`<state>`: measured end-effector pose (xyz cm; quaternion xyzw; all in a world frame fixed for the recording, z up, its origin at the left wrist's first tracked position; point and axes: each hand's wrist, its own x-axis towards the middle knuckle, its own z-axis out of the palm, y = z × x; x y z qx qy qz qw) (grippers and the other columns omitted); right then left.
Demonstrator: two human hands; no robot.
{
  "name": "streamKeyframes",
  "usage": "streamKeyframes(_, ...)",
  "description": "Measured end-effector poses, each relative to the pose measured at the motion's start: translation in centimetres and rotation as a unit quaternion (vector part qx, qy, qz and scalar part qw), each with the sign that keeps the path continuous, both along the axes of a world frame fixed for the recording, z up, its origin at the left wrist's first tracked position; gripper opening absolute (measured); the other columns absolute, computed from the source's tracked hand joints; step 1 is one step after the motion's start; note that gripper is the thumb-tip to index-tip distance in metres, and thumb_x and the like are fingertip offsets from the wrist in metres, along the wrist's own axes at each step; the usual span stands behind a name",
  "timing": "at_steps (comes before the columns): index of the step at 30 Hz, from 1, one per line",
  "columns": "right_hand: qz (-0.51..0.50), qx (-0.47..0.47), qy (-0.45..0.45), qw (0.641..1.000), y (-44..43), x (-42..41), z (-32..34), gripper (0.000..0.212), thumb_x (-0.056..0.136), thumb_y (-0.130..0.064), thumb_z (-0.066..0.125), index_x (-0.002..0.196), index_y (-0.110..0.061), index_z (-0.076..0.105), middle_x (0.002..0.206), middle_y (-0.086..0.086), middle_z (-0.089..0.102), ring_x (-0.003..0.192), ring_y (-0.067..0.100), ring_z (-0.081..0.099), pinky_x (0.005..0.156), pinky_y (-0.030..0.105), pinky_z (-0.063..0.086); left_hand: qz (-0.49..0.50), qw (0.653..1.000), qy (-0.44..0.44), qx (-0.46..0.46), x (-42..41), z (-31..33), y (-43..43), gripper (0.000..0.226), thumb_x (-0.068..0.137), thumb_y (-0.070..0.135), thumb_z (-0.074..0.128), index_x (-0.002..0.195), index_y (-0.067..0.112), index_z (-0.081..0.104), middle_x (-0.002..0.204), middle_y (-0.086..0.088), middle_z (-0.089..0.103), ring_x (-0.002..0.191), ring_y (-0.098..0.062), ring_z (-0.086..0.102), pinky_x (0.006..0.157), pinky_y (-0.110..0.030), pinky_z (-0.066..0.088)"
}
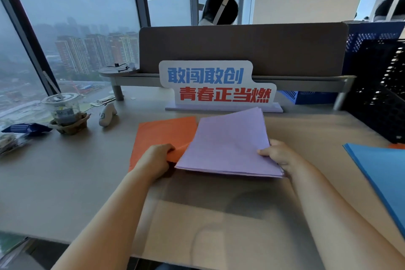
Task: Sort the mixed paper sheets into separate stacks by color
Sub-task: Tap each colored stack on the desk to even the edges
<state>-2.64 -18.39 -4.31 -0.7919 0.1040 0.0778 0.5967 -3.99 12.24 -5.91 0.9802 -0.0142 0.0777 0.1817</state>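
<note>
My right hand (278, 153) held the stack of purple sheets (228, 144) by its near right corner, thumb lying on top and the other fingers tucked underneath, so the stack was tilted up off the surface (65, 182) with its far edge raised toward the sign (217, 85). My left hand (156, 159) sat just left of that stack, its fingers curled round the near right edge of the orange sheets (162, 136), which lay mostly flat on the surface with that gripped corner bent up a little. The purple stack overlapped the right side of the orange sheets and hid part of them, and its near left corner came down just beside my left knuckles. Under and to the right of both hands spread a large tan sheet (306, 133). The blue sheets (385, 171) lay on it well apart from my right hand, at the far right. A lidded cup (62, 108) stood at the left, well away from my left hand.
</note>
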Motion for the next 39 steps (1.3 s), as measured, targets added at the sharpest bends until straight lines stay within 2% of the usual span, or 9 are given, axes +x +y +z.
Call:
streamKeyframes(6, -0.015, 0.014, 0.000, 1.000, -4.8, -0.7, 1.0, 0.024, 0.092, 0.005, 0.048, 0.116, 0.001, 0.050, 0.090, 0.009, 0.058, 0.069, 0.018, 0.054, 0.059, 0.026, 0.043, 0.140, 0.974, -0.116, -0.134, 0.6, 1.9, -4.6, 0.029, 0.088, 0.007, 0.048, 0.114, 0.009, 0.060, 0.108, -0.024, 0.064, 0.097, -0.039, 0.059, 0.074, -0.035, 0.040)
streamKeyframes(14, -0.040, -0.062, -0.056, 0.996, -15.4, -6.9, 1.7, 0.025, 0.091, -0.010, 0.056, 0.116, -0.002, 0.055, 0.101, 0.008, 0.060, 0.076, 0.016, 0.056, 0.065, 0.020, 0.047, -0.037, 0.941, -0.289, -0.173, -5.6, 4.2, -17.7, 0.060, 0.096, 0.025, 0.041, 0.146, 0.028, 0.009, 0.130, -0.031, 0.050, 0.092, -0.054, 0.059, 0.072, -0.055, 0.048)
streamKeyframes(20, -0.089, -0.025, -0.083, 0.992, -23.7, -15.2, 1.3, 0.019, 0.092, -0.003, 0.051, 0.108, -0.013, 0.056, 0.089, 0.004, 0.061, 0.065, 0.011, 0.054, 0.049, 0.013, 0.043, -0.214, 0.892, -0.398, 0.025, -12.3, 3.7, -27.6, 0.079, 0.073, -0.005, 0.060, 0.135, 0.030, 0.028, 0.138, -0.021, 0.038, 0.052, -0.042, 0.063, 0.030, -0.031, 0.041)
streamKeyframes(23, -0.116, -0.005, -0.090, 0.989, -27.2, -18.4, 1.5, 0.017, 0.091, 0.002, 0.050, 0.105, -0.005, 0.058, 0.081, 0.006, 0.062, 0.059, 0.012, 0.058, 0.051, 0.017, 0.046, -0.310, 0.879, -0.359, 0.040, -15.1, 2.5, -32.3, 0.043, 0.074, 0.013, 0.041, 0.106, 0.022, 0.068, 0.127, -0.004, 0.053, 0.047, -0.028, 0.064, 0.030, -0.026, 0.043)
streamKeyframes(27, -0.138, 0.041, -0.082, 0.986, -30.9, -21.9, 1.6, 0.021, 0.088, 0.006, 0.049, 0.107, 0.006, 0.060, 0.092, 0.017, 0.063, 0.069, 0.024, 0.057, 0.071, 0.034, 0.045, -0.318, 0.912, -0.234, 0.110, -19.2, 3.0, -37.1, 0.078, 0.069, 0.067, 0.032, 0.123, 0.020, 0.061, 0.130, 0.005, 0.058, 0.092, -0.016, 0.068, 0.063, -0.029, 0.055)
streamKeyframes(29, -0.147, 0.069, -0.070, 0.984, -32.7, -23.3, 1.8, 0.017, 0.090, 0.004, 0.047, 0.101, 0.003, 0.060, 0.076, 0.011, 0.061, 0.058, 0.018, 0.061, 0.058, 0.022, 0.048, -0.324, 0.920, -0.145, 0.166, -20.9, 3.4, -39.0, 0.109, 0.057, 0.082, 0.019, 0.146, 0.021, 0.029, 0.151, 0.007, 0.031, 0.125, -0.016, 0.048, 0.091, -0.031, 0.047)
streamKeyframes(32, -0.161, 0.150, -0.060, 0.974, -34.8, -24.9, 2.4, 0.013, 0.092, 0.002, 0.044, 0.094, -0.008, 0.053, 0.066, 0.008, 0.052, 0.033, 0.004, 0.052, 0.033, 0.010, 0.037, -0.345, 0.914, -0.106, 0.184, -22.2, 3.9, -42.6, 0.086, 0.078, 0.064, 0.041, 0.148, 0.017, 0.022, 0.154, 0.006, 0.018, 0.130, -0.020, 0.039, 0.098, -0.033, 0.041)
streamKeyframes(36, -0.199, 0.283, -0.084, 0.934, -37.6, -25.1, 1.6, 0.012, 0.090, -0.015, 0.052, 0.084, -0.009, 0.059, 0.056, 0.001, 0.063, 0.043, 0.008, 0.059, 0.042, 0.016, 0.045, -0.298, 0.919, -0.153, 0.209, -20.7, 3.6, -47.1, 0.043, 0.084, 0.015, 0.058, 0.126, 0.013, 0.052, 0.138, 0.003, 0.043, 0.096, -0.027, 0.064, 0.066, -0.032, 0.049)
streamKeyframes(39, -0.115, 0.375, -0.146, 0.908, -39.3, -25.6, 1.3, 0.051, 0.071, -0.060, 0.058, 0.099, -0.020, 0.074, 0.100, 0.004, 0.073, 0.087, 0.018, 0.069, 0.073, 0.031, 0.057, -0.296, 0.902, -0.233, 0.210, -20.1, 3.4, -50.0, 0.040, 0.028, 0.017, 0.087, 0.065, 0.015, 0.071, 0.080, 0.007, 0.069, 0.034, -0.016, 0.054, 0.028, -0.014, 0.025)
